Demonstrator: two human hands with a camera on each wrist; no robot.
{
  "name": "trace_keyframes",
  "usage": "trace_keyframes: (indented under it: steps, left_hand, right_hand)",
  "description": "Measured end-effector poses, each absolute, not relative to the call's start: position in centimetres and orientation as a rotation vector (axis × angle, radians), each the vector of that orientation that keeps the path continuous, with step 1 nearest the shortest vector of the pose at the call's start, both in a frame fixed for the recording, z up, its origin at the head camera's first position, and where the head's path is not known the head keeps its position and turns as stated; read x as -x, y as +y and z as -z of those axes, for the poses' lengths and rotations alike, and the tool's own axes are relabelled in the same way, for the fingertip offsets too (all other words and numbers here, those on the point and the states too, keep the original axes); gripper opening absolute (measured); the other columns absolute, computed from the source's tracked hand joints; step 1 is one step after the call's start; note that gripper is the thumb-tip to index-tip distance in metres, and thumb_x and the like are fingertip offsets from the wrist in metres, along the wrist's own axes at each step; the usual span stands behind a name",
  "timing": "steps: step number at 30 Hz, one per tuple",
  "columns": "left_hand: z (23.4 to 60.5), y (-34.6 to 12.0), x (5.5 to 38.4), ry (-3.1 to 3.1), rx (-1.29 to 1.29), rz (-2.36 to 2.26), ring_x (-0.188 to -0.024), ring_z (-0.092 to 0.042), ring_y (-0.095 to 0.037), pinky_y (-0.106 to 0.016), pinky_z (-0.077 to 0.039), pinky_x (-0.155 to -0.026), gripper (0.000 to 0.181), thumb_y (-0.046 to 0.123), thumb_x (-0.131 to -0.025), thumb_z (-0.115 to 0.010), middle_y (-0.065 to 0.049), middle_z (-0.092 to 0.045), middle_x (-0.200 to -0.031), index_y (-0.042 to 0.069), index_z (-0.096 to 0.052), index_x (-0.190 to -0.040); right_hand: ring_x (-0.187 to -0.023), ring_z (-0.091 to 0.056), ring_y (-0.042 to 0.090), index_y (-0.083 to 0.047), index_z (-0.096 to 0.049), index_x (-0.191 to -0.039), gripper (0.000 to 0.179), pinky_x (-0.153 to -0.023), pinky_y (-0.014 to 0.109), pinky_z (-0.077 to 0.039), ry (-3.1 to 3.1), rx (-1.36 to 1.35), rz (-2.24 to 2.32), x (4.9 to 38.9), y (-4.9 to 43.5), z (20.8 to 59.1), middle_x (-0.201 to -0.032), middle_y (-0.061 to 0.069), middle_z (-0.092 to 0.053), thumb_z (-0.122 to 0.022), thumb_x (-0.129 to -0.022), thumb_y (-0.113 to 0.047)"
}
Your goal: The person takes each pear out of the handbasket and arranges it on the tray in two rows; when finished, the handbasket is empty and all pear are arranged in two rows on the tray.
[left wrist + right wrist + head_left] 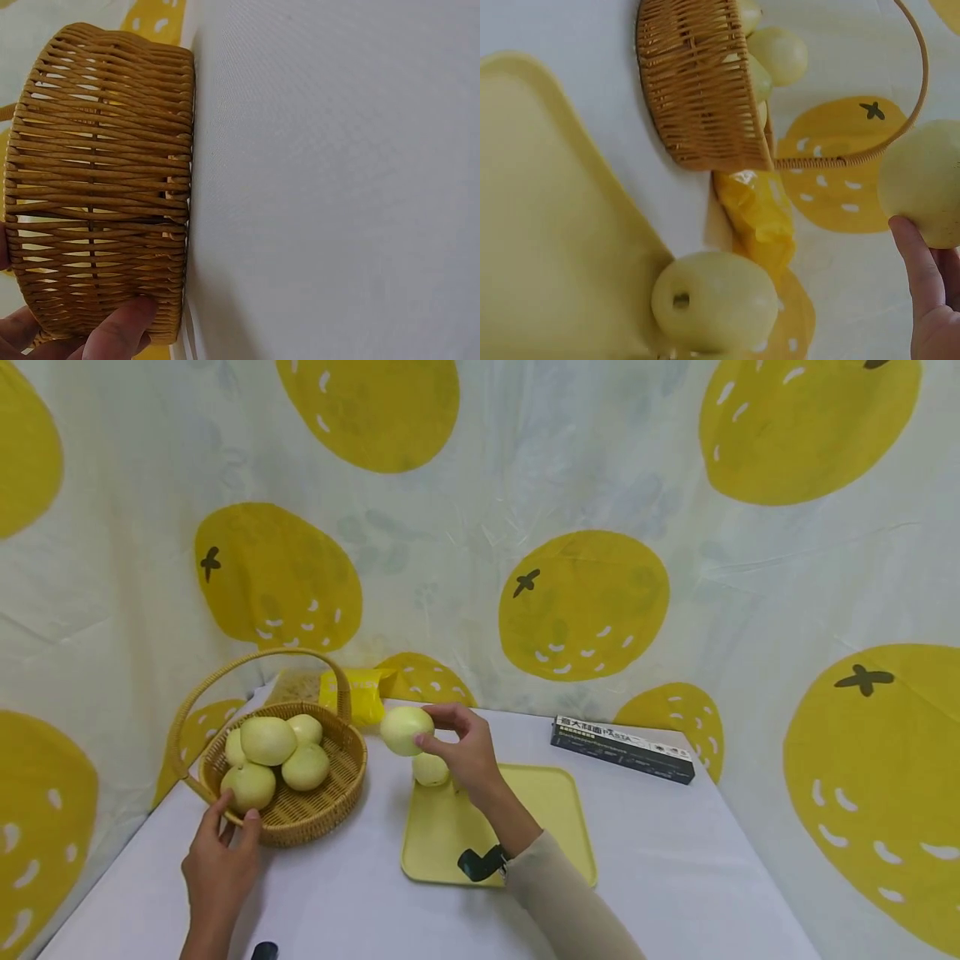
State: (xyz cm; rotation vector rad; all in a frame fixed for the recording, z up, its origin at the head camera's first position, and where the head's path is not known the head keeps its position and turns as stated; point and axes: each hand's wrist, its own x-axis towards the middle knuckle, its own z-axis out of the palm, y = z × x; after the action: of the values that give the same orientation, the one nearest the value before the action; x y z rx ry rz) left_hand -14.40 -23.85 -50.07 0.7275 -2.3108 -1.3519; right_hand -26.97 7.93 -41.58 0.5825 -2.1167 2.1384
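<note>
My right hand [468, 752] pinches a pale yellow-green pear [406, 731] between thumb and fingers, above the tray's back left corner. Under it, another pear [715, 300] sits at that corner of the yellow tray [517, 852]. To the left stands a round wicker basket [322, 822] with a tall arched handle; several pears [268, 741] are heaped in it. My left hand [221, 868] holds the basket's near rim. In the left wrist view, the thumb [120, 330] lies against the woven outer wall; the other fingers are partly out of frame.
A black and white pasta box [622, 749] lies at the back right of the white-covered table. Behind the basket is a yellow packet [358, 693]. A curtain printed with large yellow fruit hangs around the back and sides.
</note>
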Motion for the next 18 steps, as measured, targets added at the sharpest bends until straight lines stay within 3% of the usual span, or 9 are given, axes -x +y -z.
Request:
trace_keyframes:
  steps: [6,12,18]
  left_hand:
    - [50.0,-23.7,14.5,-2.311,-0.737,1.359,-0.147,-0.045,-0.054,-0.065,-0.045,-0.118,0.066,0.038,-0.109,-0.051,-0.020,-0.031,-0.172,0.014,-0.032,-0.168]
    - [49.9,-23.6,14.5,-2.300,-0.758,1.369,-0.147,-0.045,-0.054,-0.065,-0.045,-0.118,0.066,0.039,-0.109,-0.051,-0.020,-0.030,-0.173,0.014,-0.032,-0.168]
    - [50.1,-23.6,14.6,-2.294,-0.753,1.360,-0.146,-0.046,-0.054,-0.064,-0.046,-0.117,0.065,0.037,-0.109,-0.052,-0.021,-0.031,-0.172,0.013,-0.034,-0.167]
  right_hand:
    - [-0.112,-0.069,0.018,-0.010,-0.075,-0.124,0.041,-0.101,0.032,-0.057,-2.091,-0.525,-2.106,27.1,10.0,41.9,-0.124,0.011,-0.074,-0.086,-0.085,-0.008]
    - [-0.112,-0.068,0.020,-0.008,-0.074,-0.126,0.039,-0.085,0.029,-0.069,-2.051,-0.439,-2.186,27.0,11.8,42.4,-0.125,0.013,-0.072,-0.085,-0.088,-0.008]
    - [-0.111,-0.068,0.021,-0.005,-0.073,-0.126,0.042,-0.079,0.029,-0.070,-1.994,-0.338,-2.211,27.0,13.6,42.9,-0.126,0.018,-0.071,-0.085,-0.086,-0.003]
